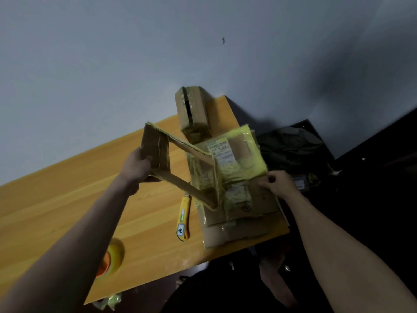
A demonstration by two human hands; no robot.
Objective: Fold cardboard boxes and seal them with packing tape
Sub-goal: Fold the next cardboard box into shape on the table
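My left hand point(138, 164) grips the left side of a cardboard box point(180, 163) that is opened into a hollow sleeve and held above the wooden table point(67, 199). My right hand point(278, 182) rests with curled fingers on a stack of flattened cardboard boxes point(239, 213) at the table's right end; the top ones carry yellowish tape and a shipping label. A roll of packing tape point(111, 258) with an orange core lies near the table's front edge, partly hidden behind my left forearm.
A yellow utility knife point(184, 216) lies on the table just left of the stack. A taped box point(193, 111) stands at the far edge against the grey wall. Dark clothing and clutter point(291, 145) fill the area right of the table.
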